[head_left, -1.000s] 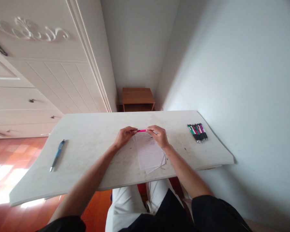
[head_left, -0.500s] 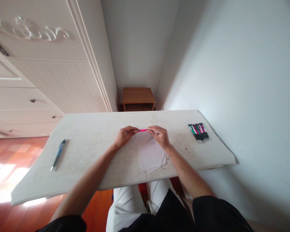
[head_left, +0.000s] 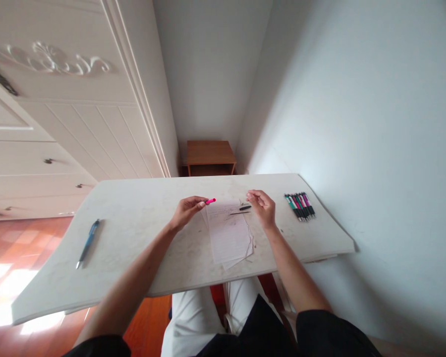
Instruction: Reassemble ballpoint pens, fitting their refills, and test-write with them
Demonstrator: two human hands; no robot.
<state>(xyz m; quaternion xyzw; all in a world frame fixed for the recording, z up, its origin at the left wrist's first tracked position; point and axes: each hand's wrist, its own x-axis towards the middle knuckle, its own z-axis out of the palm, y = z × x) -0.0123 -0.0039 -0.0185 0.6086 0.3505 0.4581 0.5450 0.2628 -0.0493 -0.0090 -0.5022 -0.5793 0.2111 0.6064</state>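
Observation:
My left hand (head_left: 188,210) pinches a pink pen barrel (head_left: 210,201) above the upper left corner of the paper; the barrel's free end points right. My right hand (head_left: 263,206) is raised to the right of the paper, thumb and fingertips pressed together; anything between them is too small to make out. Beneath and left of those fingers, a black pen grip (head_left: 245,208) and a thin dark refill (head_left: 240,212) lie by the top of the lined paper sheets (head_left: 230,240). Small bits lie near the grip.
Several pens (head_left: 300,207) in mixed colours lie in a row on the right of the white table (head_left: 141,218). At the left lies a blue pen (head_left: 88,243). A wall stands along the right, a white cabinet (head_left: 78,134) at the left, a small wooden stand (head_left: 211,152) behind.
My hands have moved apart: the right one has let go of the pink barrel's end and shifted right. The left keeps the barrel. The black grip and refill now show on the paper.

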